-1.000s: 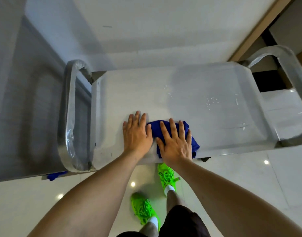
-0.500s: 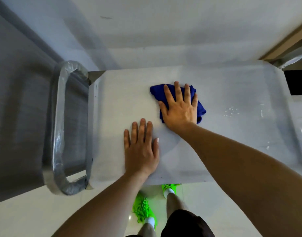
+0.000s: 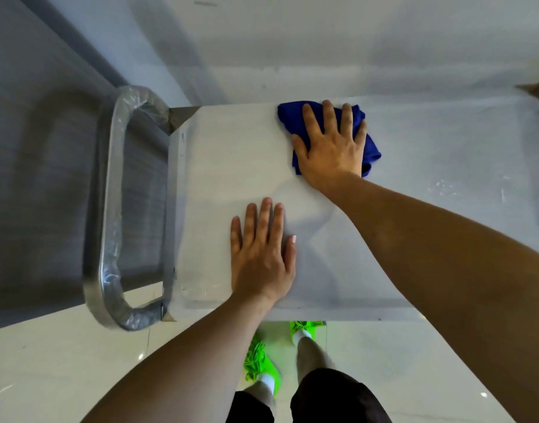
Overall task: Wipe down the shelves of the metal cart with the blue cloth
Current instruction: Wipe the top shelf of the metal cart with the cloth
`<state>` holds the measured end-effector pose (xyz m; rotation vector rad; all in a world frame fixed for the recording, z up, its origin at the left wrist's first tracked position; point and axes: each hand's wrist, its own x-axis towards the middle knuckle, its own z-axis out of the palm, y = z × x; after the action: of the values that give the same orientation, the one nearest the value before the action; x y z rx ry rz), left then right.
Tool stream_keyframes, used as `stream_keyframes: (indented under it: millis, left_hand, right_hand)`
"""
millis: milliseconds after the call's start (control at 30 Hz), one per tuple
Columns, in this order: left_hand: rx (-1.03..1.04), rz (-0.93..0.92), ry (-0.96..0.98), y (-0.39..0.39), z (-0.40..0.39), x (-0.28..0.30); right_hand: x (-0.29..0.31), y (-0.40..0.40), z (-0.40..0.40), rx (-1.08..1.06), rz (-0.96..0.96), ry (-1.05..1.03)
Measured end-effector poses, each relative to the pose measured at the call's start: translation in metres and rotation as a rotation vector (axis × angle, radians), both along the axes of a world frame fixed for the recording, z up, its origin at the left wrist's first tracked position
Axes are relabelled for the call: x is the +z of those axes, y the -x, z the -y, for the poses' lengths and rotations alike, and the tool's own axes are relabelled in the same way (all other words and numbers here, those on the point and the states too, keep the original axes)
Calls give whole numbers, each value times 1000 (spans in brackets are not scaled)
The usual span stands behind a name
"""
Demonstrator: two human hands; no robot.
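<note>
Mid-wipe on the top shelf (image 3: pixel 430 239) of the metal cart — right hand (image 3: pixel 330 148) is spread flat, pinning the blue cloth (image 3: pixel 372 149) under its palm at the far edge. Left hand (image 3: pixel 262 254), fingers together, braces just nearer. Next move probably needs steady pressure dragging toward the droplets (image 3: pixel 445 187) right of the cloth.

The cloth (image 3: pixel 329 117) under my right hand (image 3: pixel 330 151) is a deep, solid royal blue with no pattern. The top shelf (image 3: pixel 414 227) of the metal cart (image 3: pixel 176 209) is pale silvery grey, dull and plain, with a few tiny bright specks near its right side. The cart's handle (image 3: pixel 112 215) is shiny silver with crinkled, glinting highlights. My shoes (image 3: pixel 259 361) are neon green, my socks white, my shorts (image 3: pixel 332 398) black. The floor (image 3: pixel 64 361) is glossy off-white; the wall panel (image 3: pixel 33 148) to the left is plain mid-grey.
</note>
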<state>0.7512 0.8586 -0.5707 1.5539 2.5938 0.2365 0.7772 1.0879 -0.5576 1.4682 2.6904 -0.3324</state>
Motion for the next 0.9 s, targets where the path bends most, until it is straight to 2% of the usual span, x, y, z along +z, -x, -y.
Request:
stream_keyframes:
  millis: [267,367,633,733,900]
  left_hand:
    - [-2,22,120,3,-1,1]
    - [-6,53,230,3,-4,7]
    - [-53,119,370,4,-5,38]
    - [-67,136,406,10,-4,44]
    - [-62,64,415,-6,-14,53]
  right_hand:
    - [4,-58,83,5,-2,55]
    - [6,-85,119,-32,6,73]
    - [12,-143,223,-124,9,109]
    - [14,-161,240,-92,27,117]
    - [16,-193,238,-70,30,107]
